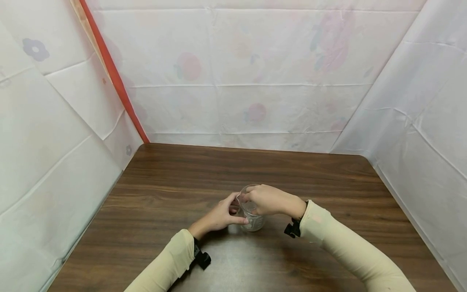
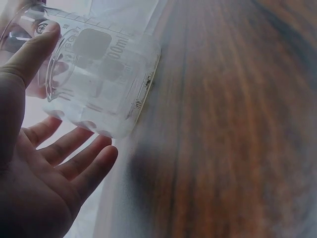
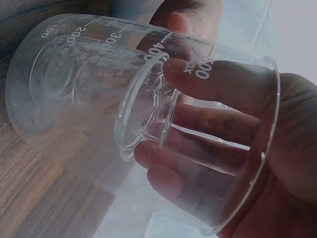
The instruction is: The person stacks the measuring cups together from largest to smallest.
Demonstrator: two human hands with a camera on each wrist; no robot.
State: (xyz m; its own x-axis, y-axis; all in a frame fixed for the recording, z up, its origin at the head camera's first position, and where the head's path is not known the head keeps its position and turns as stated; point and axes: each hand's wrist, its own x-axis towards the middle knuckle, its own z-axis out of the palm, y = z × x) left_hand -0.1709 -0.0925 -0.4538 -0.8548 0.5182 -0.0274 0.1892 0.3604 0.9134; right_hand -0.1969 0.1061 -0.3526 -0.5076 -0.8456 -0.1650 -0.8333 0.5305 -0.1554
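Observation:
A large clear glass beaker (image 1: 254,224) with white graduations stands on the wooden table, between both hands. My left hand (image 1: 220,215) holds it from outside, thumb on one side and fingers (image 2: 84,153) along the other. My right hand (image 1: 271,200) reaches in through the beaker's mouth. Inside sit smaller nested glass beakers (image 3: 124,119), with two rims showing in the right wrist view. The right thumb and fingertips pinch at these inner rims. Which inner beaker they grip, I cannot tell. In the head view the right fingers are partly hidden behind glass.
The brown wooden table (image 1: 146,227) extends around the hands. White printed sheets (image 1: 233,69) hang at its back and sides, with a red strip (image 1: 116,77) at the back left corner. Each wrist carries a black camera (image 1: 202,258).

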